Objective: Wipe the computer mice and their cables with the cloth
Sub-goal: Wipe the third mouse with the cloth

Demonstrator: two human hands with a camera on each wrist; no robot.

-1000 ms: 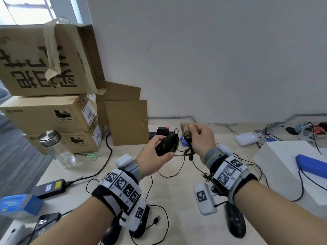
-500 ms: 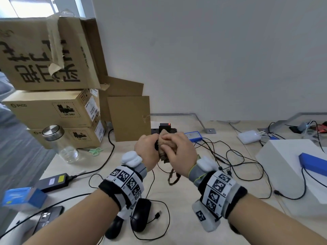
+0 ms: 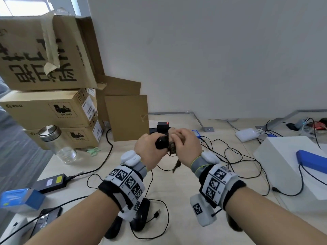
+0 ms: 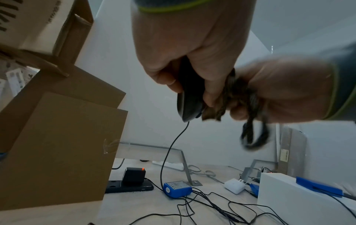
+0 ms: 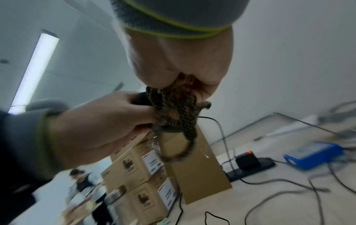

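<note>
Mouse between hands, cloth against it

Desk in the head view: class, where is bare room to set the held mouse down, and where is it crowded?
Bare desk lies below the hands, between the near mice and the right cable tangle. Crowded: those cables, and the left edge with the adapter.

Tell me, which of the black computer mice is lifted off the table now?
The black mouse gripped in the left hand, with the cloth in the right hand against it. The other mice lie on the table near the forearms.
</note>
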